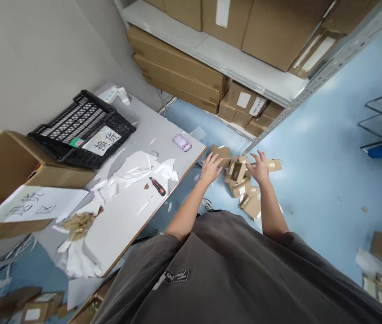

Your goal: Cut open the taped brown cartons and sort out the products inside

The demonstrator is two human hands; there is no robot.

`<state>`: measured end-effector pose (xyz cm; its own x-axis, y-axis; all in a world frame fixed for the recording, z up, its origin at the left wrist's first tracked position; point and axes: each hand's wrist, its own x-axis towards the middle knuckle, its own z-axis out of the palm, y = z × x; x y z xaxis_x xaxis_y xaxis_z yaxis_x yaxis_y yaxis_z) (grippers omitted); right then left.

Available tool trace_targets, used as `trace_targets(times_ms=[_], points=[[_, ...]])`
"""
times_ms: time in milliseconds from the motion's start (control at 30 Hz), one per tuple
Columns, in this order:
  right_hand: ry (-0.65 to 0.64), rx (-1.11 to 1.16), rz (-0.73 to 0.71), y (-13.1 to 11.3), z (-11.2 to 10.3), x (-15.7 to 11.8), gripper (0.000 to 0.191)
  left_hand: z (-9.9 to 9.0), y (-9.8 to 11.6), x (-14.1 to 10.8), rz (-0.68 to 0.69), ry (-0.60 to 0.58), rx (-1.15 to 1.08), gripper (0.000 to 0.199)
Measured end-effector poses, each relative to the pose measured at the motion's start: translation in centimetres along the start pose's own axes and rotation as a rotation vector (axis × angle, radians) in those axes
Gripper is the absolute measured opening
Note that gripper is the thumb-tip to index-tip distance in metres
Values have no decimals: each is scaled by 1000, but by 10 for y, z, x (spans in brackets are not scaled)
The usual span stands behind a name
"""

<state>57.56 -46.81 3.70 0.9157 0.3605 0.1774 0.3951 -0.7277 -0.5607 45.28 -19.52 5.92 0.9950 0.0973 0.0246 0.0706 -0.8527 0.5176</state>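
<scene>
Black crate (114, 121), pale blue floor (312, 180), dark grey shirt (231, 270), red-and-black cutter (157, 186)

Your desk (116, 234) runs along your left, with the wall (42, 45) beyond it. On it, the crate (99, 121) sits toward the far end, the open box (62, 175) to its left. Paper scraps (132, 173) lie in front of both, and the cutter (157, 186) lies near the edge on your side. Ahead of you stands the shelf (281, 85), boxes (278, 31) on it. A carton heap (244, 189) lies on the floor (312, 189) between you and the shelf, right of the desk.
</scene>
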Motion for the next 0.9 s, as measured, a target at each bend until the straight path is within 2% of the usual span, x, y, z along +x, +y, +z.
trace_targets(times_ms=[100,233,367,467,533,633,767,900], points=[[-81,23,-127,-34,31,24,58,-17,-27,-29,-143,57,15,51],[-245,72,-362,-107,83,53,65,-53,-67,-87,-384,165,52,59],[-416,137,-649,-206,145,60,70,-93,-97,-180,-671,348,112,62],[-558,190,-897,-292,189,36,73,-115,-100,-268,-915,493,154,64],[-656,227,-1070,-352,212,1,77,-122,-92,-333,-1075,585,172,65],[-785,295,-1322,-434,234,-78,81,-118,-63,-433,-1294,726,197,65],[-941,387,-1632,-519,238,-224,82,-89,3,-562,-1606,893,230,69],[-1088,481,-1874,-572,221,-389,84,-52,84,-681,-1892,1019,257,70]])
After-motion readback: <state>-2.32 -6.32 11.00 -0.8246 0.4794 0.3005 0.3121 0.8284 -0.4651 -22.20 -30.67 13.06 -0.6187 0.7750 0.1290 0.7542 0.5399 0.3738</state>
